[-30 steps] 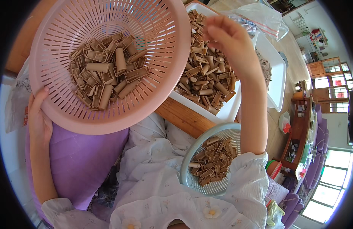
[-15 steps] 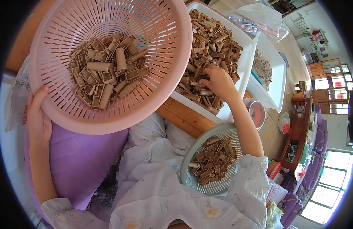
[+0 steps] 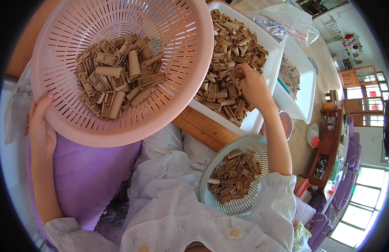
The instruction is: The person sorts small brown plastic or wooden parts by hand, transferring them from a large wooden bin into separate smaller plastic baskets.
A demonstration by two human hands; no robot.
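Note:
My left hand (image 3: 42,122) grips the rim of a pink plastic colander (image 3: 123,136), tilted up at the left. A heap of brown plastic pieces (image 3: 119,77), shaped like small half-open troughs, lies inside it. Over a white tray (image 3: 273,67) filled with more of these pieces (image 3: 232,50), my right hand (image 3: 253,84) is closed in a pinch. A brown plastic piece (image 3: 235,77) shows at its fingertips, partly hidden by them. Below my right forearm, a grey-green colander (image 3: 207,176) holds another pile of brown pieces (image 3: 234,178).
A second white tray (image 3: 306,96) with thin scraps stands beyond the first, near a clear plastic bag (image 3: 287,19). A small round tub (image 3: 285,125) sits behind my right forearm. The wooden table edge (image 3: 205,128) runs before my lap; a purple cushion (image 3: 85,180) is at left.
My right hand has lifted slightly and shifted right over the tray, with a brown plastic piece now at its fingertips. The pink colander has barely moved.

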